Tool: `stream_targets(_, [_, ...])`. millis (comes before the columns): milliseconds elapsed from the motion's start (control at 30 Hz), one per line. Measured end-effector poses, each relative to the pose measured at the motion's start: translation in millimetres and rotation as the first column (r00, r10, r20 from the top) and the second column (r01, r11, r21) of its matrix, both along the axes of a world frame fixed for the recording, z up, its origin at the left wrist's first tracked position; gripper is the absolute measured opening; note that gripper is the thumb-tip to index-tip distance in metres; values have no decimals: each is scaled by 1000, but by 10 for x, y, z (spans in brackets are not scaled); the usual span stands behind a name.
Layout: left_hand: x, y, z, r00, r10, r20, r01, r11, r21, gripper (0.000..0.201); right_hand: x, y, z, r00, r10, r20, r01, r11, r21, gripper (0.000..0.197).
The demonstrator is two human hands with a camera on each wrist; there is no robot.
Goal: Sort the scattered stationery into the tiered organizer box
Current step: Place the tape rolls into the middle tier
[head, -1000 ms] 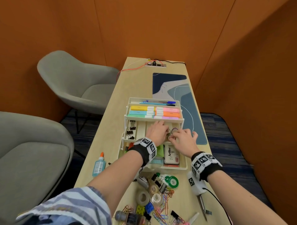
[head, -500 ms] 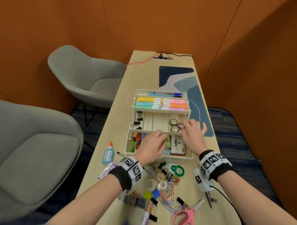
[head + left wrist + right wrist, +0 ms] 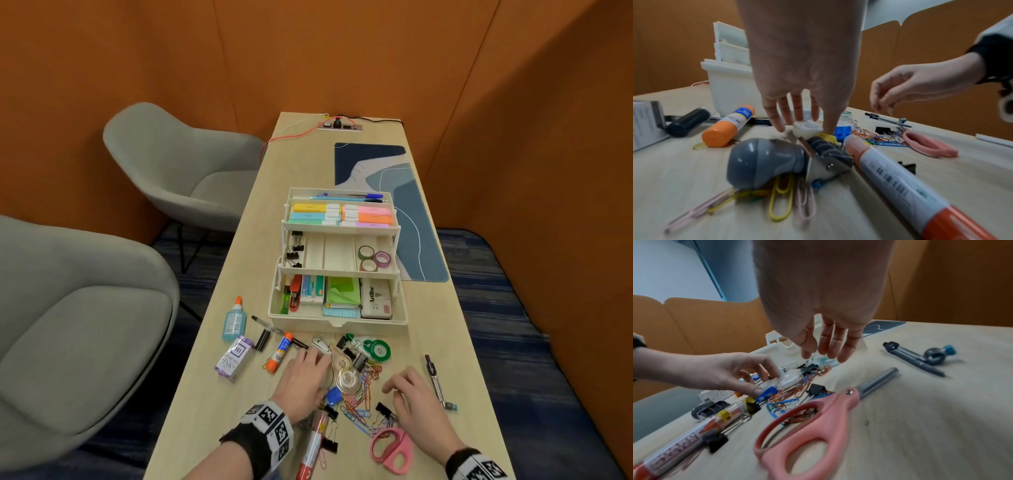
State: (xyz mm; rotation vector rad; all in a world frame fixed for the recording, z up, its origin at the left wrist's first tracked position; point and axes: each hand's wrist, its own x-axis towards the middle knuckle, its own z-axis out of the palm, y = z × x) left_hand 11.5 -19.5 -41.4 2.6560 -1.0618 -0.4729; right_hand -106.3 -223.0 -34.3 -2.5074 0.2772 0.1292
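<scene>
Left hand [image 3: 306,376] fingers touch clear tape roll [image 3: 807,128]; right hand [image 3: 416,399] hangs loosely curled, empty.

The light wood table [image 3: 219,346] carries the open tiered organizer box [image 3: 339,322] at its centre, partly over a blue desk mat [image 3: 407,192]. A power strip [image 3: 339,126] sits at the far edge. Nearer, loose on the surface, lie a glue bottle [image 3: 234,320], a glue stick [image 3: 280,349], a stamp pad box [image 3: 234,358], pink scissors [image 3: 390,448], a compass [image 3: 436,380], coloured paper clips [image 3: 358,402] and a red marker [image 3: 313,445].
</scene>
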Motion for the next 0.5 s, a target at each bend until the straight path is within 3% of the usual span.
stream_targets(167, [29, -37, 98, 998, -8, -55, 6, 999, -33, 44, 12, -78, 58, 998, -42, 41, 43, 999, -9, 22])
stream_targets(333, [276, -304, 524, 998, 13, -60, -30, 958, -285, 31, 274, -78, 280, 987, -89, 132, 80, 994, 68, 31])
stream_targets(433, [516, -563, 801, 983, 65, -174, -132, 905, -404, 28, 592, -59, 573, 975, -24, 220, -6, 990, 138, 45])
stream_targets(500, [659, -665, 906, 957, 79, -281, -208, 860, -466, 35, 845, -59, 744, 977, 34, 209, -74, 980, 185, 34])
